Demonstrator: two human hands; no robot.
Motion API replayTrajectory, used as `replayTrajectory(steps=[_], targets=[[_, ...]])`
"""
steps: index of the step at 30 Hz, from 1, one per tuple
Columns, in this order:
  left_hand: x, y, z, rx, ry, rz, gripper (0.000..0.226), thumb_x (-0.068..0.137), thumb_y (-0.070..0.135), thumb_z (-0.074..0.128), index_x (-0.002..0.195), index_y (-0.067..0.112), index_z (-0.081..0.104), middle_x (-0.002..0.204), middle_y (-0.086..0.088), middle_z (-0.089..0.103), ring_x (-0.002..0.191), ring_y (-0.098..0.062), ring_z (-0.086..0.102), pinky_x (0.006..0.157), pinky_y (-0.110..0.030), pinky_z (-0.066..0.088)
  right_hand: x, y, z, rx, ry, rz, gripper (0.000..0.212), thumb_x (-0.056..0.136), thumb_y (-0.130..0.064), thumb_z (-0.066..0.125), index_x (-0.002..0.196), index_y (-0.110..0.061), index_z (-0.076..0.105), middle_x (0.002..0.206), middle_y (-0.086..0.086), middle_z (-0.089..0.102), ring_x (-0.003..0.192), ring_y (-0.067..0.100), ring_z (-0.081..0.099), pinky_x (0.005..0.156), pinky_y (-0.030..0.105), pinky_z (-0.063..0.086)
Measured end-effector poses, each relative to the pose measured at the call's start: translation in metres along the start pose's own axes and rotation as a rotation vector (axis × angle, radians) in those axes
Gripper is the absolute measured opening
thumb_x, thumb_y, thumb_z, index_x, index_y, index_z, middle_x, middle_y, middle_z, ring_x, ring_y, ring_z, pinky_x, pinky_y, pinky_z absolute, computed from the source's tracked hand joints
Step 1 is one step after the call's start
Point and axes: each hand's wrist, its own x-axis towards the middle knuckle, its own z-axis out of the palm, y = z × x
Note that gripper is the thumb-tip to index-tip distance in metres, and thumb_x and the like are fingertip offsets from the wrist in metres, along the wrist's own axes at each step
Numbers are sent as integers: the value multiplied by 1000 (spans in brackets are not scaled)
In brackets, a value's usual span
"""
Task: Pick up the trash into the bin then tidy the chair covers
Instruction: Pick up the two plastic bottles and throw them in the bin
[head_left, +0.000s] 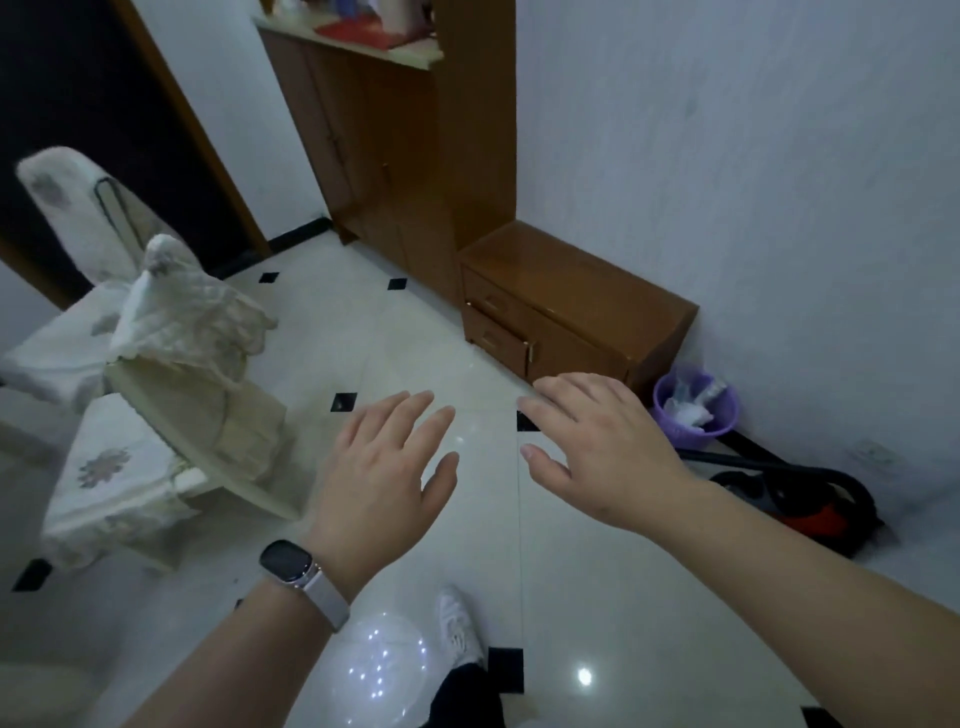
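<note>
Far left: chairs under pale flowered chair covers. One cover is bunched into a peak and hangs crooked, plainly not yet smoothed.

Centre: left hand, watch on the wrist, held out over the floor tiles. Palm down, fingers straight and a little spread; grip empty. Right hand near it in the same attitude, fingers relaxed, grip holding nothing. Both hang above the floor and touch nothing, which reads to me as hands freed between jobs.

Right: purple bin tucked by the wall, just beside the low wooden cabinet, out of the walkway. White crumpled trash sits inside it. A vacuum cleaner lies near the bin. No loose trash seen on the floor. My guess: the binning is done and the covers come next.
</note>
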Motion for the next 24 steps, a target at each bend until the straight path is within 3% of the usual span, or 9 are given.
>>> replayTrajectory(steps=[12, 24], targets=[[140, -178, 72, -95, 43, -37, 41, 91, 37, 53, 122, 14, 66, 126, -10, 65, 118, -31, 58, 98, -48, 46, 222, 15, 42, -69, 20, -14, 47, 92, -46, 46, 124, -17, 63, 129, 6, 61, 121, 29, 53, 101, 44, 41], [224, -285, 120, -12, -10, -159, 41, 91, 37, 54, 123, 15, 65, 128, -8, 64, 120, -31, 56, 100, -45, 40, 394, 51, 94, -4, -16, -148, 48, 94, -47, 42, 127, -18, 61, 131, 4, 59, 124, 25, 50, 104, 41, 37]])
